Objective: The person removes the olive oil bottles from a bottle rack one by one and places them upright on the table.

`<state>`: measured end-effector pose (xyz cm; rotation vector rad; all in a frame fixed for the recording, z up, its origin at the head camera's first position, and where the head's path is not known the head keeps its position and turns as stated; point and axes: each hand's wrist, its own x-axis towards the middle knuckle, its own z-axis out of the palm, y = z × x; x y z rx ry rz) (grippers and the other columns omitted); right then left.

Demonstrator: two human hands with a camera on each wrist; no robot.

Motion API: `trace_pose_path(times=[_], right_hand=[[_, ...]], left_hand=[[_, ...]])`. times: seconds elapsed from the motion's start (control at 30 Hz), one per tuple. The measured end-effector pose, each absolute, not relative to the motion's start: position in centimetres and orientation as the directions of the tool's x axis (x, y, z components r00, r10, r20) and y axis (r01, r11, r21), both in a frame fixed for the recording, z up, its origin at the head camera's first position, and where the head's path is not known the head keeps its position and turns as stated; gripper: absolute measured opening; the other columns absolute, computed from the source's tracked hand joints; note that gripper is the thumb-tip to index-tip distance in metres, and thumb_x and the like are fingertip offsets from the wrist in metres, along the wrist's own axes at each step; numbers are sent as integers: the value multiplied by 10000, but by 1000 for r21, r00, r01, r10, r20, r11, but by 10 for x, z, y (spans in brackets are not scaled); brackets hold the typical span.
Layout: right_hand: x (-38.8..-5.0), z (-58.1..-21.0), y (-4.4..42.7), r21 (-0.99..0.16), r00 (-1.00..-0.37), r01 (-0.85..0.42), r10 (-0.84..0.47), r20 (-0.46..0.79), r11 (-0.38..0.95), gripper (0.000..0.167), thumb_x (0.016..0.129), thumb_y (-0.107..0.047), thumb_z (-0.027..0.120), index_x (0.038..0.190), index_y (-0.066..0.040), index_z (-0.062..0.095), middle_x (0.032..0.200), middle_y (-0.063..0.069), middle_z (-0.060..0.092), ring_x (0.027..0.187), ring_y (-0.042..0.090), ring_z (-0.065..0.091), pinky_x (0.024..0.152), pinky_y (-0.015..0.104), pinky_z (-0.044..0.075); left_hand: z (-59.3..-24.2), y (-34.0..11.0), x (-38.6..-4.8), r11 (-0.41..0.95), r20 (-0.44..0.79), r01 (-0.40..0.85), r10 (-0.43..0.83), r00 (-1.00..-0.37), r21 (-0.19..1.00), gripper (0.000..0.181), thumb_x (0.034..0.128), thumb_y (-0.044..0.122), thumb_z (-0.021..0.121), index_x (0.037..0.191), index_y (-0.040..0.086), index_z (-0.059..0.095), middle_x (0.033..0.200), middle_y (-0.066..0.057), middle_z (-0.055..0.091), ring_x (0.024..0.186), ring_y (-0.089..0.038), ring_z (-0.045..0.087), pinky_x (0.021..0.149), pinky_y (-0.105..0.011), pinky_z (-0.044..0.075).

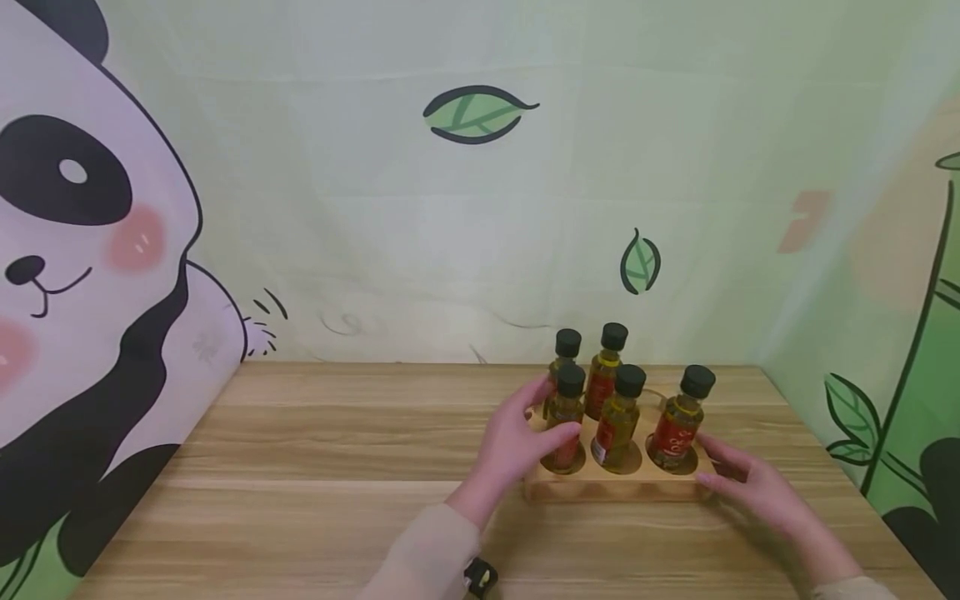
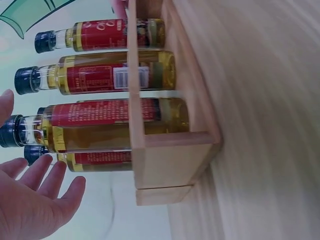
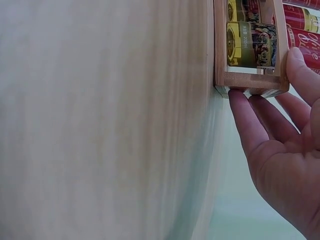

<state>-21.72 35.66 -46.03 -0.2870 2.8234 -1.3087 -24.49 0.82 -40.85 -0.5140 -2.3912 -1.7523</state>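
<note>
Several small bottles of golden oil, with black caps and red labels, stand upright in a wooden rack (image 1: 618, 490). My left hand (image 1: 513, 437) is at the rack's left end, beside the front left bottle (image 1: 567, 417). In the left wrist view the thumb and fingers of that hand (image 2: 35, 205) are spread about the bottle necks, without a clear grip. At the other end my right hand (image 1: 757, 487) holds the rack's corner, near the front right bottle (image 1: 675, 433). The right wrist view shows its thumb on the top board and fingertips against the end wall (image 3: 252, 81).
The rack stands on a wood-grain table (image 1: 300, 467), toward the right side. A cloth backdrop (image 1: 360, 208) with a panda and leaves hangs behind and along both sides. A black wristband item (image 1: 480, 577) is at the left sleeve.
</note>
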Motion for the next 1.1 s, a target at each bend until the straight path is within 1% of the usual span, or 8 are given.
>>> trace_pose_path(times=[0.2, 0.3, 0.47, 0.6, 0.8, 0.9, 0.97, 1.1], right_hand=[[-217, -459, 355, -751, -987, -135, -158, 40, 647, 673, 946, -252, 686, 1481, 26, 388, 1477, 282, 387, 1225, 491, 508, 922, 285, 476], [-217, -460, 355, -751, -987, -130, -156, 36, 648, 675, 945, -259, 687, 1482, 22, 389, 1477, 279, 389, 1225, 488, 510, 917, 279, 476], [-216, -460, 354, -758, -987, -129, -157, 35, 639, 676, 946, -251, 687, 1484, 25, 384, 1481, 280, 382, 1226, 486, 509, 896, 229, 467], [-216, -459, 354, -768, -987, -124, -159, 30, 629, 673, 950, -243, 681, 1484, 33, 378, 1487, 284, 369, 1234, 493, 500, 883, 205, 466], [-215, -458, 354, -752, -986, -129, -161, 31, 647, 673, 956, -260, 672, 1493, 14, 373, 1488, 280, 371, 1228, 491, 506, 923, 303, 483], [-216, -458, 355, -753, -986, -132, -166, 31, 644, 668, 960, -255, 667, 1494, 14, 370, 1489, 280, 369, 1231, 491, 504, 926, 295, 476], [-216, -459, 355, -753, -985, -134, -169, 31, 644, 668, 961, -253, 666, 1494, 16, 367, 1490, 281, 367, 1233, 494, 499, 939, 324, 476], [-216, -459, 355, -749, -985, -136, -171, 31, 649, 671, 962, -260, 663, 1493, 23, 366, 1489, 291, 362, 1232, 512, 491, 987, 495, 450]], left_hand=[[-399, 13, -250, 239, 308, 348, 188, -933, 907, 746, 821, 302, 830, 1467, 152, 489, 1290, -27, 638, 1217, -237, 563, 1029, -513, 424], [-397, 14, -252, 237, 300, 338, 184, -936, 911, 727, 819, 312, 830, 1455, 163, 508, 1252, -14, 655, 1199, -225, 570, 1024, -511, 430], [-396, 17, -256, 209, 287, 322, 182, -941, 923, 679, 834, 279, 820, 1437, 167, 529, 1203, -20, 669, 1176, -259, 584, 1016, -513, 438], [-394, 18, -258, 181, 255, 285, 175, -951, 941, 646, 840, 259, 814, 1426, 210, 547, 1203, -26, 668, 1157, -262, 596, 986, -472, 472], [-390, 20, -259, 163, 236, 263, 167, -957, 951, 594, 844, 223, 812, 1392, 251, 585, 1153, -11, 681, 1087, -209, 617, 918, -419, 517], [-391, 21, -260, 165, 267, 293, 163, -950, 942, 556, 855, 198, 799, 1375, 227, 604, 1121, -13, 692, 1052, -180, 629, 914, -391, 521], [-392, 22, -261, 160, 292, 317, 160, -943, 935, 536, 857, 183, 794, 1363, 202, 616, 1093, -19, 702, 1026, -167, 638, 907, -366, 523], [-395, 22, -262, 138, 324, 345, 152, -934, 928, 505, 851, 155, 796, 1331, 162, 641, 1044, -33, 713, 987, -160, 647, 894, -339, 524]])
